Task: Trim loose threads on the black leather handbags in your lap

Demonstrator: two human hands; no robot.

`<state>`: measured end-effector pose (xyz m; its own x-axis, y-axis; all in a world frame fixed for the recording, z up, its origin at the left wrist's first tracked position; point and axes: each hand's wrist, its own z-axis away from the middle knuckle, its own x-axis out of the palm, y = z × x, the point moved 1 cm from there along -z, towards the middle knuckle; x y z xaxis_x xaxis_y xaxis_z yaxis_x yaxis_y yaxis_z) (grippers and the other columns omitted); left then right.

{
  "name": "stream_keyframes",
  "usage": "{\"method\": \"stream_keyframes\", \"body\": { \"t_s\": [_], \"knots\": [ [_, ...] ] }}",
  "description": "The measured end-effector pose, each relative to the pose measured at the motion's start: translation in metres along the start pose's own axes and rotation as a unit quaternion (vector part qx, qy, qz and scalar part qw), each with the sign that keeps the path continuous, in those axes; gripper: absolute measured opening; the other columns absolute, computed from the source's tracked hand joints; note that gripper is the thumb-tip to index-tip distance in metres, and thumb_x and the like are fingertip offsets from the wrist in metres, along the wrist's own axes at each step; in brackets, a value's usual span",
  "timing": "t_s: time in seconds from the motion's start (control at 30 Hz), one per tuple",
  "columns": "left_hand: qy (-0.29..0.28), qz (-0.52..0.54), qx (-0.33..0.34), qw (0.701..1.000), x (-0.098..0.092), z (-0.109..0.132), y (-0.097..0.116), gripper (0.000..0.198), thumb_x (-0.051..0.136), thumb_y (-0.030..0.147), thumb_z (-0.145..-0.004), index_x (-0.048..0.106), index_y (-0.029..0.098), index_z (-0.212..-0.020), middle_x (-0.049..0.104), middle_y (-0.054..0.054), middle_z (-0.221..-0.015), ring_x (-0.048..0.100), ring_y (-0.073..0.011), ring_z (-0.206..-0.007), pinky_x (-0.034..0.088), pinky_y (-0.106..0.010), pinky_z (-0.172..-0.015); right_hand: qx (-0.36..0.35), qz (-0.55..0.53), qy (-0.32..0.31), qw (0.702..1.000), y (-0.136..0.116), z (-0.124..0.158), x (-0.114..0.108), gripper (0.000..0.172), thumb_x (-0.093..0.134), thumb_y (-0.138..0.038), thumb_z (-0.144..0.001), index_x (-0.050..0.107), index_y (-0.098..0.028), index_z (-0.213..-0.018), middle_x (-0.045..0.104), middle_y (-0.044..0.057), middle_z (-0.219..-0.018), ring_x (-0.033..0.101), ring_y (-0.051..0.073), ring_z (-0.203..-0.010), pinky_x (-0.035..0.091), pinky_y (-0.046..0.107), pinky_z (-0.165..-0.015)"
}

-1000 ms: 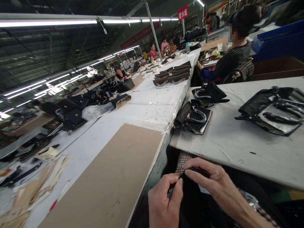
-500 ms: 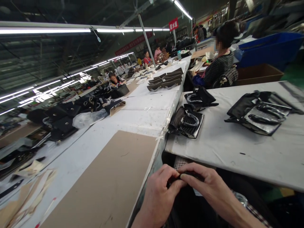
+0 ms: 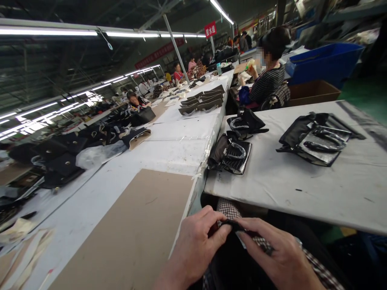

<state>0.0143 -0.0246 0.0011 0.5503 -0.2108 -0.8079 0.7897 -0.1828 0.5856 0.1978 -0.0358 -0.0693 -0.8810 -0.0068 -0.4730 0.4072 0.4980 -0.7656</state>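
My left hand (image 3: 196,245) and my right hand (image 3: 272,255) meet low in the head view, below the edge of the white table (image 3: 290,189). Both pinch the top edge of a black piece (image 3: 234,257) that hangs down between them over my lap; what the piece is I cannot make out. On the table ahead lie a black bag part with a handle (image 3: 231,155), another black bundle (image 3: 246,123) behind it, and a black bag with shiny wrapped handles (image 3: 317,137) to the right.
A brown board (image 3: 136,233) lies on the long white bench (image 3: 178,141) at left, with black bags (image 3: 60,157) and flat black parts (image 3: 202,102) farther along. A person in a striped top (image 3: 267,80) sits ahead. A blue bin (image 3: 323,62) and cardboard box (image 3: 311,92) stand beyond.
The view has swung right and down. My hands have stayed together on the black piece, with the fingers shifting their pinch along its top edge.
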Motion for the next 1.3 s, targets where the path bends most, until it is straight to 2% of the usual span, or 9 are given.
{"method": "stream_keyframes", "body": {
  "t_s": [0.3, 0.53, 0.63, 0.7, 0.83, 0.93, 1.0, 1.2, 1.3],
  "knots": [
    [-0.013, 0.009, 0.015, 1.0, 0.001, -0.003, -0.001, 0.02, 0.053, 0.026, -0.093, 0.072, 0.024, -0.089, 0.06, 0.001, -0.077, 0.058, -0.0125, -0.071, 0.041, -0.021, -0.066, -0.037, 0.022, 0.007, 0.999, -0.003, -0.004, -0.005, 0.021, 0.057, -0.017, -0.091, 0.063, -0.023, -0.109, 0.075, 0.0, -0.1, 0.072, 0.012, -0.088, 0.056, 0.015, -0.084],
    [-0.01, 0.036, 0.009, 0.999, -0.002, -0.002, 0.0, 0.02, 0.057, 0.022, -0.089, 0.072, 0.02, -0.076, 0.058, 0.002, -0.068, 0.055, -0.0117, -0.064, 0.039, -0.021, -0.06, -0.17, 0.039, -0.039, 0.984, -0.015, -0.018, -0.015, 0.028, 0.049, -0.008, -0.091, 0.063, -0.017, -0.114, 0.074, 0.008, -0.104, 0.071, 0.018, -0.092, 0.059, 0.025, -0.084],
    [-0.029, 0.061, -0.005, 0.998, -0.005, -0.003, 0.0, 0.014, 0.065, 0.019, -0.084, 0.071, 0.02, -0.072, 0.058, 0.004, -0.067, 0.055, -0.011, -0.064, 0.038, -0.021, -0.059, -0.218, 0.032, -0.058, 0.974, -0.014, -0.022, -0.018, 0.026, 0.046, -0.008, -0.093, 0.064, -0.015, -0.111, 0.073, 0.01, -0.107, 0.071, 0.019, -0.096, 0.059, 0.027, -0.086],
    [-0.012, 0.068, 0.0, 0.998, -0.006, -0.003, 0.0, 0.007, 0.069, 0.015, -0.079, 0.07, 0.019, -0.073, 0.058, 0.004, -0.069, 0.055, -0.0109, -0.065, 0.04, -0.02, -0.059, -0.231, 0.012, -0.058, 0.971, -0.013, -0.023, -0.019, 0.025, 0.044, -0.007, -0.094, 0.064, -0.013, -0.109, 0.073, 0.011, -0.106, 0.07, 0.019, -0.096, 0.059, 0.027, -0.086],
    [0.052, 0.036, 0.119, 0.991, -0.008, 0.003, 0.002, 0.017, 0.064, 0.009, -0.082, 0.069, 0.02, -0.094, 0.065, -0.001, -0.093, 0.061, -0.0133, -0.082, 0.047, -0.021, -0.074, -0.219, -0.013, -0.061, 0.974, -0.011, -0.022, -0.017, 0.022, 0.046, -0.007, -0.094, 0.063, -0.013, -0.107, 0.072, 0.011, -0.105, 0.07, 0.018, -0.094, 0.058, 0.027, -0.087],
    [0.033, -0.027, 0.219, 0.975, -0.01, 0.009, 0.003, 0.018, 0.054, 0.012, -0.092, 0.068, 0.02, -0.101, 0.069, -0.002, -0.096, 0.062, -0.0139, -0.086, 0.049, -0.023, -0.079, -0.202, -0.018, -0.064, 0.977, -0.013, -0.02, -0.014, 0.021, 0.046, -0.007, -0.093, 0.064, -0.014, -0.102, 0.072, 0.008, -0.096, 0.07, 0.018, -0.089, 0.059, 0.026, -0.083],
    [0.024, -0.062, 0.243, 0.968, -0.011, 0.011, 0.004, 0.018, 0.051, 0.013, -0.094, 0.067, 0.017, -0.101, 0.07, -0.004, -0.092, 0.062, -0.0143, -0.083, 0.049, -0.024, -0.076, -0.192, -0.013, -0.068, 0.979, -0.013, -0.019, -0.013, 0.022, 0.046, -0.007, -0.093, 0.063, -0.015, -0.104, 0.072, 0.007, -0.093, 0.07, 0.017, -0.087, 0.059, 0.026, -0.082],
    [0.043, -0.105, 0.23, 0.967, -0.004, 0.003, 0.005, 0.021, 0.047, 0.011, -0.09, 0.068, 0.013, -0.087, 0.062, -0.005, -0.075, 0.057, -0.0161, -0.072, 0.046, -0.027, -0.066, -0.151, -0.02, -0.076, 0.985, -0.008, -0.014, -0.007, 0.021, 0.048, -0.01, -0.094, 0.061, -0.02, -0.108, 0.07, 0.002, -0.092, 0.069, 0.015, -0.091, 0.056, 0.024, -0.085],
    [0.031, 0.009, 0.114, 0.993, -0.007, 0.004, 0.004, 0.015, 0.054, 0.014, -0.089, 0.068, 0.016, -0.094, 0.064, -0.003, -0.084, 0.059, -0.0149, -0.078, 0.048, -0.026, -0.072, -0.106, -0.019, -0.07, 0.992, -0.003, -0.01, -0.004, 0.023, 0.049, -0.015, -0.095, 0.058, -0.025, -0.115, 0.071, 0.0, -0.094, 0.069, 0.013, -0.091, 0.055, 0.02, -0.084]
  ]
}}
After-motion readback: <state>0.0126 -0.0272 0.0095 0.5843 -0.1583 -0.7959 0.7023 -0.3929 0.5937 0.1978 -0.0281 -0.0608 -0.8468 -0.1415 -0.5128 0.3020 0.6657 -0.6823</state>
